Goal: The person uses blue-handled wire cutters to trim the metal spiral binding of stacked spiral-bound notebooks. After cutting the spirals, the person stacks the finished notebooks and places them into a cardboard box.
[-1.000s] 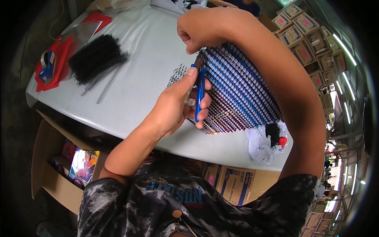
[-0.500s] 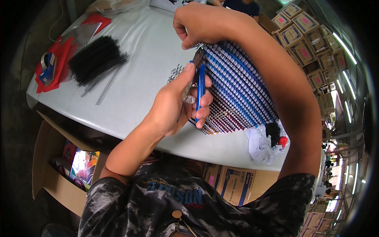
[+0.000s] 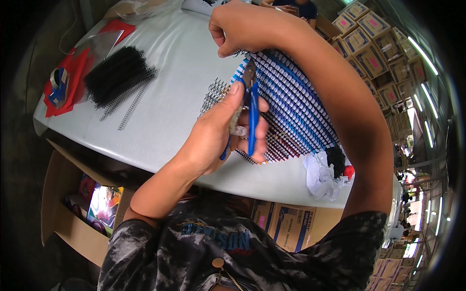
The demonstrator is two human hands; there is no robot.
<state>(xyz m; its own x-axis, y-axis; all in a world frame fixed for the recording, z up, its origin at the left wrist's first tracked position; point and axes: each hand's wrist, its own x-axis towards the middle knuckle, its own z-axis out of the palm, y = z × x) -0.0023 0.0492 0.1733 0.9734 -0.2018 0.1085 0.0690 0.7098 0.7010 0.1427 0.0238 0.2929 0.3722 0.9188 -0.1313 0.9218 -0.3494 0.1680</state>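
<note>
Our white table (image 3: 167,104) bears notebooks (image 3: 293,104) already coiled, loose coils (image 3: 116,75) unused; our left hand (image 3: 211,133) grips pliers (image 3: 253,119), our right hand (image 3: 233,29) curls, its hold unclear.

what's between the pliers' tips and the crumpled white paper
In the head view, the fanned spiral-bound stack lies between the tips of the blue-handled pliers and the crumpled white paper.
</note>
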